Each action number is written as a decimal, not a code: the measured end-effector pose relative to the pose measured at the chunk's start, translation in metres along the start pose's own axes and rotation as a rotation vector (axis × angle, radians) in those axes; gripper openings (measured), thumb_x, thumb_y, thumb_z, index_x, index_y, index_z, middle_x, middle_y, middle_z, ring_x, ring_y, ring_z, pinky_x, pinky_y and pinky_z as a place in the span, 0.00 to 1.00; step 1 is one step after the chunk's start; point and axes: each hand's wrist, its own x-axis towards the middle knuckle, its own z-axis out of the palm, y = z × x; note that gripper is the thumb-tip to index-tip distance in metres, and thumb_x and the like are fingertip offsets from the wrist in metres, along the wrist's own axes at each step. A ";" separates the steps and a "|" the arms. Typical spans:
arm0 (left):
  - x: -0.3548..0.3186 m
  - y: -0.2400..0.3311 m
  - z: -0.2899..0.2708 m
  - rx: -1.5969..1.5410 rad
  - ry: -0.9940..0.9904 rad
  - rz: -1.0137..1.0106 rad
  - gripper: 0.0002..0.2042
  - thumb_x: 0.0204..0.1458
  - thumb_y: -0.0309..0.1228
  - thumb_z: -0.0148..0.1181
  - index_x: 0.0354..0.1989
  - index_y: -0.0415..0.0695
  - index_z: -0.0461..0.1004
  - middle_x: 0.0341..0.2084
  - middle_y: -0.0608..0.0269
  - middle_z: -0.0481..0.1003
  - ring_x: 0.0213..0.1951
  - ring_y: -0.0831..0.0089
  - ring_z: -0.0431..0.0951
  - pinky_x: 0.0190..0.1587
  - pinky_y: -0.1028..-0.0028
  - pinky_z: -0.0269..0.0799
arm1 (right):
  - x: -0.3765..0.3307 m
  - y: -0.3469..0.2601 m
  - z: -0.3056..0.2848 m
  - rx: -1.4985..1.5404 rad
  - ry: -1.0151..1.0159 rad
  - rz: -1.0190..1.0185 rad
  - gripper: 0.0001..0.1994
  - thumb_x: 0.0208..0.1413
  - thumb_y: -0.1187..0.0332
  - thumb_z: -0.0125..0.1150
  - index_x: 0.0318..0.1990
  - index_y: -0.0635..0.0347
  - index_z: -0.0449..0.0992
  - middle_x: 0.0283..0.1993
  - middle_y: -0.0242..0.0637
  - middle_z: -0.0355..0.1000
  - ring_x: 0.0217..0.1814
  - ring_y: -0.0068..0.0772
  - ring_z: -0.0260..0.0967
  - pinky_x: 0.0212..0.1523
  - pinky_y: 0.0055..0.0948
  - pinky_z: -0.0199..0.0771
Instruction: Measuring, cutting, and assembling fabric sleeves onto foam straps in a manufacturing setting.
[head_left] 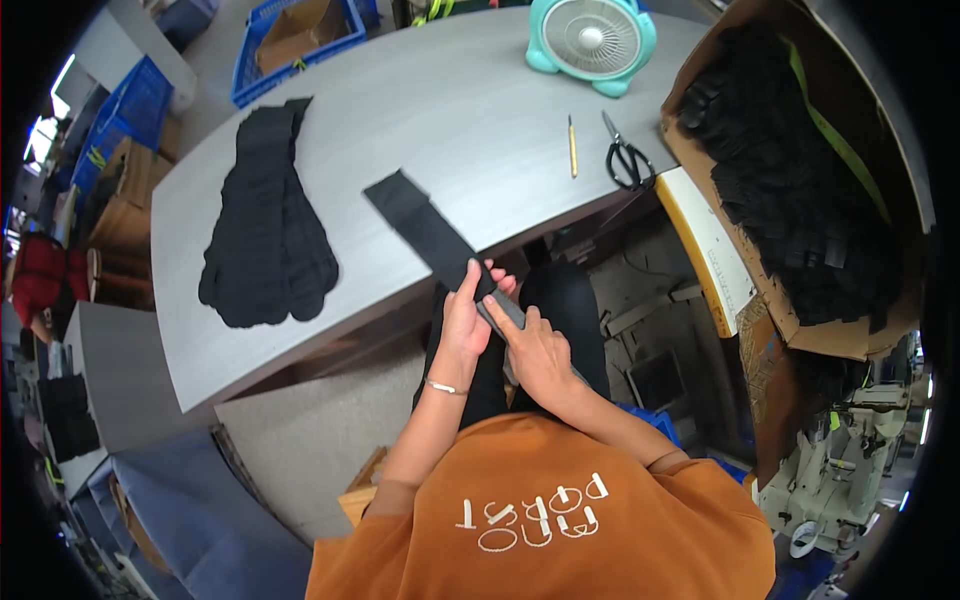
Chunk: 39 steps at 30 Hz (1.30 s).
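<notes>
A long black fabric band [425, 225] lies with its far end on the grey table [450, 110] and its near end over the table's front edge above my lap. My left hand [466, 322] is closed on the near part of this band, thumb on top. Beside it my right hand [540, 352] pinches the band's near end, where a greyish section shows between the hands. What lies under the right fingers is partly hidden. Left of the hands, a fanned pile of black fabric pieces [268, 225] rests on the table.
Black-handled scissors [628, 162] and a thin yellow-handled tool [573, 150] lie to the right. A turquoise fan [592, 40] stands at the back. At the right, a cardboard box [840, 338] holds many black pieces. Blue crates [345, 45] stand beyond the table; a sewing machine [840, 470] is at lower right.
</notes>
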 end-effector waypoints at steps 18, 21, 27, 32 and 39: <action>-0.006 -0.002 -0.010 0.058 0.017 0.043 0.17 0.62 0.39 0.57 0.47 0.36 0.70 0.40 0.54 0.76 0.44 0.63 0.78 0.54 0.61 0.74 | 0.010 -0.013 0.008 -0.250 -0.064 0.056 0.22 0.53 0.65 0.59 0.57 0.36 0.68 0.32 0.37 0.68 0.35 0.35 0.72 0.29 0.34 0.70; -0.001 -0.013 -0.003 0.072 -0.035 0.057 0.14 0.62 0.37 0.58 0.45 0.38 0.69 0.33 0.61 0.73 0.38 0.66 0.76 0.51 0.64 0.75 | 0.038 -0.013 0.028 -0.183 0.050 0.143 0.09 0.51 0.66 0.59 0.41 0.45 0.73 0.35 0.37 0.70 0.34 0.34 0.71 0.29 0.35 0.69; 0.000 -0.001 -0.018 -0.064 -0.096 0.006 0.16 0.62 0.41 0.56 0.44 0.39 0.69 0.33 0.61 0.73 0.41 0.65 0.75 0.53 0.64 0.73 | 0.049 -0.021 0.030 -0.109 0.038 0.078 0.08 0.51 0.65 0.59 0.40 0.44 0.73 0.33 0.34 0.70 0.36 0.33 0.71 0.30 0.37 0.69; 0.000 -0.003 -0.017 -0.052 -0.080 -0.008 0.17 0.62 0.44 0.54 0.44 0.40 0.70 0.35 0.59 0.76 0.44 0.62 0.77 0.58 0.59 0.71 | 0.003 -0.012 0.008 -0.024 0.122 0.030 0.24 0.53 0.68 0.57 0.59 0.36 0.71 0.33 0.35 0.66 0.32 0.33 0.70 0.28 0.34 0.70; -0.010 -0.003 -0.011 0.006 -0.025 0.027 0.19 0.63 0.43 0.54 0.48 0.36 0.69 0.35 0.54 0.77 0.43 0.60 0.80 0.52 0.62 0.77 | 0.007 -0.014 0.022 -0.059 0.013 0.035 0.36 0.49 0.76 0.58 0.68 0.36 0.62 0.32 0.40 0.63 0.31 0.39 0.70 0.29 0.35 0.74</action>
